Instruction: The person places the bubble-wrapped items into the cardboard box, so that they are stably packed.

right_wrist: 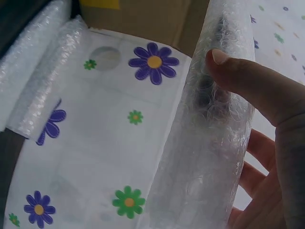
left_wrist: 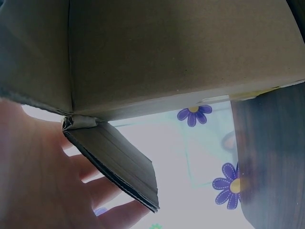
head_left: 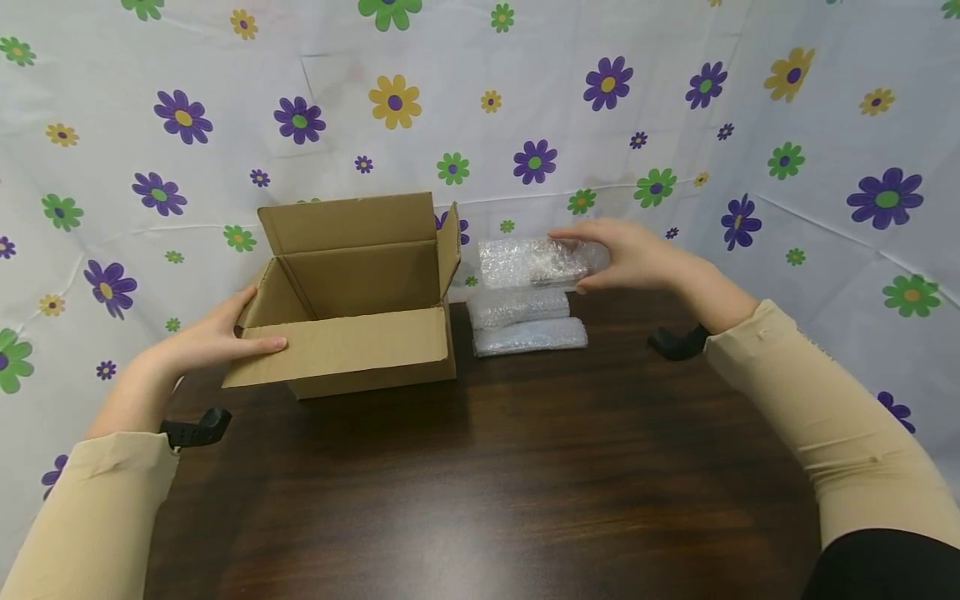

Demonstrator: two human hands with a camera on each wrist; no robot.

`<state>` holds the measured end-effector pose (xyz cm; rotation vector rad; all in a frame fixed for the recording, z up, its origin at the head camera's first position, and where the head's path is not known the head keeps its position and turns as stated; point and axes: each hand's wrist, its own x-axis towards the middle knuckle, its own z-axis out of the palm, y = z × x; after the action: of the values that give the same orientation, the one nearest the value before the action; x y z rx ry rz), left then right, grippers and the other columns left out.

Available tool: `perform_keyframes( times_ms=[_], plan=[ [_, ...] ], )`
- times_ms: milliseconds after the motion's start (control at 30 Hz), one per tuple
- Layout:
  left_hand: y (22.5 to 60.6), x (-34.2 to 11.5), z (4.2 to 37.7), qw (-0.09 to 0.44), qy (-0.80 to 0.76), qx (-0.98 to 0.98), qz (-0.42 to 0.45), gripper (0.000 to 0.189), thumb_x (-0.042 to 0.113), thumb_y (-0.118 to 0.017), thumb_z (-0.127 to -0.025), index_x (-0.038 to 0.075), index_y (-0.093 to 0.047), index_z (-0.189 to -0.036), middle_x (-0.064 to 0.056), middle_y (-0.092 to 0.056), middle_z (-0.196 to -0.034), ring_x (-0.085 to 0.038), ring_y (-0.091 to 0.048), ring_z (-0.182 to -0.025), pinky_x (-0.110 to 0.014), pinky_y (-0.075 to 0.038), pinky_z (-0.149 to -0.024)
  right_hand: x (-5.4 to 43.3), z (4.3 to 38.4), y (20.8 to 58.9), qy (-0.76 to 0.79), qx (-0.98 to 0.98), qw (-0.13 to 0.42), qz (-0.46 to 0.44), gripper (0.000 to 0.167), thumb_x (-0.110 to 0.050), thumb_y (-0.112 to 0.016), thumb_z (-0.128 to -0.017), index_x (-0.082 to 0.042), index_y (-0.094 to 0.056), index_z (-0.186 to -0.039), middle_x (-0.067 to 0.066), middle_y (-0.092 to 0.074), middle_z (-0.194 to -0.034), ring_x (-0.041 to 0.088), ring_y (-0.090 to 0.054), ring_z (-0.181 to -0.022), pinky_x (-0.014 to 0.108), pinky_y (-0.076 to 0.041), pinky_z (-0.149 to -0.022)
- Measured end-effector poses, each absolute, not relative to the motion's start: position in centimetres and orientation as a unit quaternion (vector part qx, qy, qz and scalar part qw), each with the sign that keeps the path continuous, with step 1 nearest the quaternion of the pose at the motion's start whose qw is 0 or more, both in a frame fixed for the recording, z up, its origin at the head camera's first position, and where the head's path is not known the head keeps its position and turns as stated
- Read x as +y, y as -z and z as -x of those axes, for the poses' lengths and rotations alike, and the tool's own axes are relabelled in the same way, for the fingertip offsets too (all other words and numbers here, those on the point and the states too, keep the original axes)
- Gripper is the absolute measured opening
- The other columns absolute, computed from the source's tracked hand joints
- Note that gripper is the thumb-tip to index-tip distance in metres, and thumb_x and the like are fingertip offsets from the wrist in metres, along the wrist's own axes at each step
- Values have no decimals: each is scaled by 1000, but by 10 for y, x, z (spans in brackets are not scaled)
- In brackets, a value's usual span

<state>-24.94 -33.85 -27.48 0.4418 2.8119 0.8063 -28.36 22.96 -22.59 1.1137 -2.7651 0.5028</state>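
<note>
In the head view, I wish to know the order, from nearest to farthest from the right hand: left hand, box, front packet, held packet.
1. Held packet: in the right hand.
2. Front packet: left of it, lower in the view.
3. Box: farther left.
4. Left hand: at the box's left side.

No lettering, brand or number could be read in any view. The cardboard box (head_left: 360,346) bore a yellow patch (right_wrist: 100,4), cut off at the right wrist view's edge, with no legible writing.
</note>
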Motion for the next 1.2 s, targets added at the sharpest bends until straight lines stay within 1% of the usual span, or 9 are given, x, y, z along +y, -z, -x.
perform_keyframes(
  times_ms=[67, 267, 367, 533, 767, 933, 1033, 1200],
  plan=[
    [275, -338, 249, 91, -269, 947, -148, 106, 36, -66, -91, 1, 13, -152, -34, 3, -155, -53, -3, -140, -73, -15, -104, 230, 285, 219, -166, -916, 59, -361, 76, -17, -82, -80, -16, -45, -147, 9, -48, -145, 32, -42, -131, 54, -35, -106],
    [274, -338, 249, 91, -266, 948, -149, 105, 37, -65, -91, 1, 12, -152, -34, 3, -155, -53, -3, -140, -73, -14, -104, 230, 289, 197, -152, -924, 82, -342, 77, -21, -83, -79, -19, -46, -146, 11, -49, -143, 34, -42, -132, 57, -34, -106],
    [274, -338, 248, 91, -265, 948, -149, 105, 37, -65, -91, 1, 12, -152, -34, 3, -155, -53, -3, -140, -73, -14, -103, 226, 291, 185, -145, -928, 75, -334, 79, -24, -82, -80, -21, -43, -148, 11, -46, -146, 35, -39, -134, 59, -32, -106],
    [274, -339, 248, 94, -266, 948, -147, 105, 38, -64, -92, 2, 14, -152, -34, 6, -155, -54, -2, -140, -74, -15, -102, 213, 298, 169, -138, -932, 56, -331, 80, -28, -80, -82, -25, -39, -150, 7, -39, -152, 34, -33, -139, 60, -27, -109],
    [276, -339, 246, 90, -269, 948, -148, 106, 38, -66, -91, 1, 13, -152, -35, 5, -154, -54, -2, -140, -73, -14, -104, 192, 310, 154, -128, -928, 55, -346, 78, -24, -80, -82, -21, -40, -149, 8, -40, -151, 34, -33, -139, 58, -27, -110],
    [275, -338, 248, 90, -267, 948, -145, 107, 39, -66, -91, 1, 13, -152, -35, 5, -154, -53, -2, -140, -72, -14, -104, 176, 315, 143, -132, -925, 57, -352, 79, -23, -80, -81, -21, -40, -150, 5, -39, -152, 31, -31, -140, 53, -26, -112],
    [275, -337, 249, 90, -264, 949, -148, 107, 39, -66, -91, 0, 13, -152, -35, 4, -154, -54, -3, -140, -72, -14, -104, 166, 318, 138, -133, -924, 58, -354, 80, -26, -80, -81, -23, -39, -150, 4, -40, -151, 29, -31, -140, 51, -24, -113],
    [275, -337, 249, 91, -268, 947, -151, 106, 37, -66, -91, 0, 13, -152, -35, 4, -154, -54, -3, -140, -73, -14, -103, 143, 324, 135, -138, -928, 50, -343, 82, -32, -80, -81, -30, -36, -151, 1, -40, -151, 25, -32, -140, 50, -27, -112]
  ],
)
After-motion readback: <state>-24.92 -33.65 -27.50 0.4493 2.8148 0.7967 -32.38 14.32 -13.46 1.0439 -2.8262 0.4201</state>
